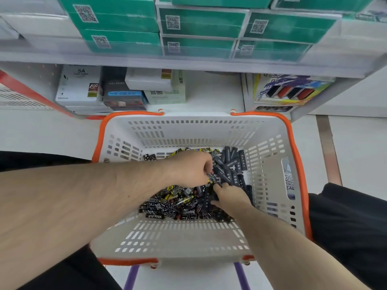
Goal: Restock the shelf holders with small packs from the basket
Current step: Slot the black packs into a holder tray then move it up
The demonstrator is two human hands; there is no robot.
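The basket (270,185) is matt white slotted plastic with an orange rim; the small packs (230,164) inside look glossy (printed wrap), and the green boxes (201,21), top of frame, glossy card

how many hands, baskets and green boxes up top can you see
hands: 2, left and right
basket: 1
green boxes: 8 at least partly in view
total: 11
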